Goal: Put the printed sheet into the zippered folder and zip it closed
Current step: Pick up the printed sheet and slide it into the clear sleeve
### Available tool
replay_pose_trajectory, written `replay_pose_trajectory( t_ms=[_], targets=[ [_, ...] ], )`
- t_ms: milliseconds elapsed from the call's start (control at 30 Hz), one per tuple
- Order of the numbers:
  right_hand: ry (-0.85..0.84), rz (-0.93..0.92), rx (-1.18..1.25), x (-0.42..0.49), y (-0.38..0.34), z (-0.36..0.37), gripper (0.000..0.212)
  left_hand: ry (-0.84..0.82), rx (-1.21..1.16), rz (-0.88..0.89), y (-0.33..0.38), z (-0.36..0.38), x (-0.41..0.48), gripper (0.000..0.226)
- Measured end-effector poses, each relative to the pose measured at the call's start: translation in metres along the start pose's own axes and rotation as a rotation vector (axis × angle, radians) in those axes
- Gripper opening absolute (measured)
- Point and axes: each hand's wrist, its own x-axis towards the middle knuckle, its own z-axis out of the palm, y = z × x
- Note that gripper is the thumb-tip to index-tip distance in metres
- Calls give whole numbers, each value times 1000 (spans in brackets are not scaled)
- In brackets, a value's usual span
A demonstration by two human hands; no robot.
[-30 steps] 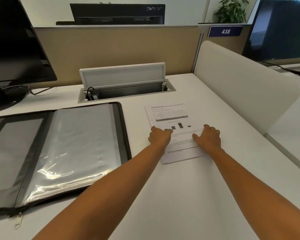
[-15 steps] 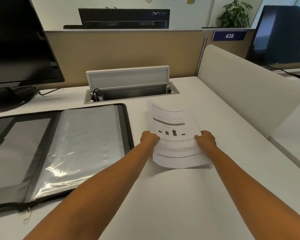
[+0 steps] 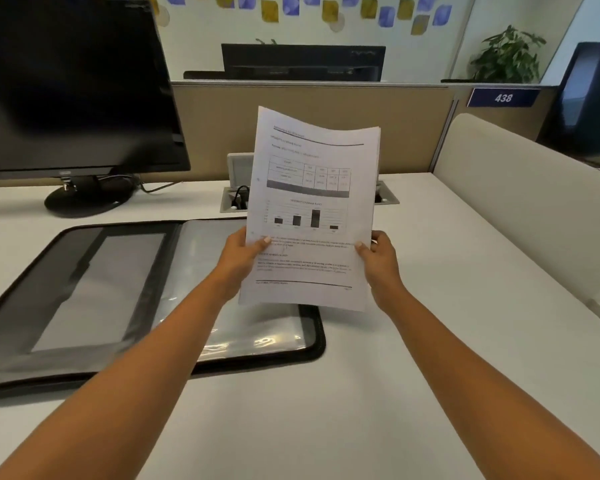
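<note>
White paper, thin and slightly bowed: printed sheet (image 3: 312, 209) held upright above the counter (image 3: 413, 341), clear of its surface. Left hand (image 3: 238, 259) fingers clamp the sheet's left edge, thumb on the printed face; right hand (image 3: 378, 258) fingers clamp the right edge likewise. Sheet carries a small table, a black bar chart with four bars, text blocks and ruled lines top and bottom; lettering too blurred to read. Zippered folder (image 3: 84, 289) lies open flat on the counter toward the left edge, black fabric border, glossy clear plastic sleeves inside; its right half sits under the sheet. Far edge: recessed cable box (image 3: 236, 199) with lid raised, mostly hidden behind the sheet. Black monitor (image 3: 73, 84) at far left corner on a round base. Blue plate (image 3: 503, 97) on the beige partition reads "438".
</note>
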Motion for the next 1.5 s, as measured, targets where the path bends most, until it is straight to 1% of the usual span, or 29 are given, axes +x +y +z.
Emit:
replay_pose_trajectory(
  t_ms=[167,267,367,433,467,567,700,767,800,867,933,1000,1067,1200,1267,1367,1500],
  targets=[
    [-101,-194,53,-19,-14,41,9,39,-109,95,5,-54,-7,21],
    [-172,-240,55,-31,-12,60,12,43,-116,119,-1,-78,-10,23],
    [-214,-223,60,-41,-3,72,10,46,-121,112,-12,-89,-14,24],
    [-225,-200,74,-46,1,78,24,67,-145,91,-18,-91,-16,27],
    [-220,-184,83,-48,2,80,27,71,-156,87,-20,-92,-16,29],
    [-179,-135,105,-50,1,83,21,67,-156,95,-21,-92,-17,29],
    [-139,-132,84,-52,2,86,20,58,-137,66,-26,-95,-17,27],
    [-72,-140,97,-53,1,88,19,13,-1,49,-33,-99,-15,29],
    [-35,-142,103,-53,0,88,20,-17,128,43,-37,-101,-13,33],
    [13,-137,114,-53,-4,89,23,-41,477,45,-50,-107,-8,45],
    [46,-134,114,-53,-7,92,24,9,810,64,-65,-115,-4,57],
    [91,-137,101,-55,-8,95,22,24,1024,77,-79,-120,-1,67],
    [139,-141,90,-57,-8,98,21,-34,1120,68,-92,-121,-1,68],
    [214,-149,98,-61,-10,99,25,-193,1302,50,-110,-121,-6,68],
    [233,-146,104,-61,-10,97,25,-211,1354,74,-113,-120,-11,67],
    [246,-145,119,-61,-10,95,20,-204,1375,109,-112,-119,-20,66],
    [252,-126,162,-57,-8,93,19,-211,1409,141,-112,-120,-37,65]
  ],
)
